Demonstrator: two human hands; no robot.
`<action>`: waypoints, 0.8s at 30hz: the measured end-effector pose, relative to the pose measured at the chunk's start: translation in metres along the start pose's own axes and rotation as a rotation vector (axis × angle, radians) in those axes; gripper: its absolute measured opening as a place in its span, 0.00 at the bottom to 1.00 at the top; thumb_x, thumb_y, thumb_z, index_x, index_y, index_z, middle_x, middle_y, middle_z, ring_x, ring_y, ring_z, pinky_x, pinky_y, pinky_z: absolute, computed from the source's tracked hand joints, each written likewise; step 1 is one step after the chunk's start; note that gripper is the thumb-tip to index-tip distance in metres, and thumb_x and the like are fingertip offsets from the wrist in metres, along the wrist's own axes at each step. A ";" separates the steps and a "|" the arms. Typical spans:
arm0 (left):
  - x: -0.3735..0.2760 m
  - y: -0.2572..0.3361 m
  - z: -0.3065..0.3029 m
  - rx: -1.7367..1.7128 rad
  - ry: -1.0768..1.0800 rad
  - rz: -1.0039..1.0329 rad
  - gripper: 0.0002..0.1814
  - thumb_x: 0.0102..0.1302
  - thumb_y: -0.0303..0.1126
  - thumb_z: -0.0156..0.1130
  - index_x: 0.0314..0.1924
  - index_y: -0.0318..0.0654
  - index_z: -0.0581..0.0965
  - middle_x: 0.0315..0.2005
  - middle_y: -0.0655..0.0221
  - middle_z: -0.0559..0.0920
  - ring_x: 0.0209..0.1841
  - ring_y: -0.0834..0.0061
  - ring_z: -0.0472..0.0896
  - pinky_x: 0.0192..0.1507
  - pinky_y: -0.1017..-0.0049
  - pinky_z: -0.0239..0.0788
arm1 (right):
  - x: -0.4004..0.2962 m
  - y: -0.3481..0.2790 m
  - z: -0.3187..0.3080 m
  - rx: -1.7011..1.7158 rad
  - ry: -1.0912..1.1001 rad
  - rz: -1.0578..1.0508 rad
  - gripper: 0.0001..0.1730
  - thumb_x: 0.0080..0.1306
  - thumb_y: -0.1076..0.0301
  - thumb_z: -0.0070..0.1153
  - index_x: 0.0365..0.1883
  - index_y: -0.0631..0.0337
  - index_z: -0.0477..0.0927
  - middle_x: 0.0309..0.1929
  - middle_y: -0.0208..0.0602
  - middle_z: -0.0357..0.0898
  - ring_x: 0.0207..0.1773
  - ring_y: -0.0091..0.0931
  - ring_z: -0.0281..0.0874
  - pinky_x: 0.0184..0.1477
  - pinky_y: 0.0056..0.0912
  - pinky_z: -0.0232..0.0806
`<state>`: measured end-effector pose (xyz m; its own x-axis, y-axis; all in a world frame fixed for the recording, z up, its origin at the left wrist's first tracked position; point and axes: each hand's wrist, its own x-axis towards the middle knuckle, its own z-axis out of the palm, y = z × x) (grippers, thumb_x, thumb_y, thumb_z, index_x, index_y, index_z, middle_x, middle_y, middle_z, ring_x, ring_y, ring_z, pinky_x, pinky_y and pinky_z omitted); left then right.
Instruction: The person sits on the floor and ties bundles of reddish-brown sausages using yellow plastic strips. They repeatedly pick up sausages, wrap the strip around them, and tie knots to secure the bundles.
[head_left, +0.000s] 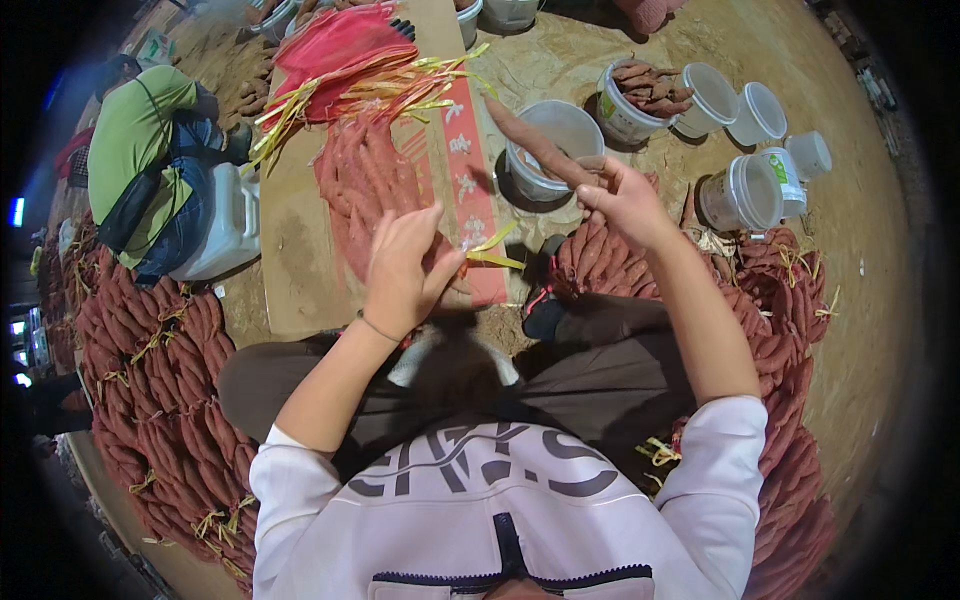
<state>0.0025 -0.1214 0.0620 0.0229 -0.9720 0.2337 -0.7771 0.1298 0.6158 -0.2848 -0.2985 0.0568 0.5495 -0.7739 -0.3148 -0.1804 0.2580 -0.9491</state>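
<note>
A long, thin sweet potato (536, 141) is gripped at its near end by my right hand (626, 199). It slants up and left across a round plastic bucket (559, 142). My left hand (409, 266) is over the near end of a red mesh bag filled with sweet potatoes (371, 176), its thumb apart from the fingers. Whether the palm touches the bag is hidden. Yellow tie ribbons (495, 259) stick out to the right of that hand. The bag lies on a flattened cardboard sheet (296, 262).
Empty red mesh bags (337, 52) are heaped at the cardboard's far end. A bucket of sweet potatoes (649, 94) and several other buckets (742, 191) stand right. Filled bags line both sides (161, 360). A person (142, 165) sits on a white jerrycan (229, 217) at left.
</note>
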 end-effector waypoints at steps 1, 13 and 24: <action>0.001 0.008 0.003 -0.344 0.009 -0.161 0.34 0.71 0.39 0.65 0.72 0.33 0.66 0.63 0.59 0.77 0.66 0.66 0.74 0.70 0.58 0.63 | -0.021 -0.006 0.030 -0.015 0.045 -0.062 0.25 0.69 0.75 0.61 0.63 0.65 0.72 0.43 0.32 0.80 0.37 0.17 0.77 0.31 0.19 0.71; -0.030 0.000 0.006 -1.707 0.227 -0.612 0.12 0.76 0.40 0.60 0.47 0.39 0.76 0.50 0.58 0.82 0.57 0.60 0.81 0.61 0.54 0.76 | -0.121 0.092 0.150 1.310 -0.385 0.017 0.20 0.75 0.73 0.51 0.63 0.72 0.72 0.64 0.51 0.75 0.62 0.35 0.79 0.65 0.43 0.73; -0.097 -0.032 -0.016 -1.896 0.219 -0.371 0.10 0.78 0.38 0.55 0.51 0.42 0.79 0.54 0.60 0.83 0.64 0.60 0.78 0.67 0.55 0.71 | -0.129 0.099 0.175 1.067 -0.611 0.279 0.17 0.74 0.71 0.56 0.58 0.70 0.79 0.46 0.38 0.82 0.40 0.20 0.80 0.41 0.21 0.74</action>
<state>0.0354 -0.0286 0.0314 0.1823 -0.9786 -0.0956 0.8602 0.1117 0.4975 -0.2308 -0.0723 0.0035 0.9373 -0.2980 -0.1809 0.2395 0.9275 -0.2871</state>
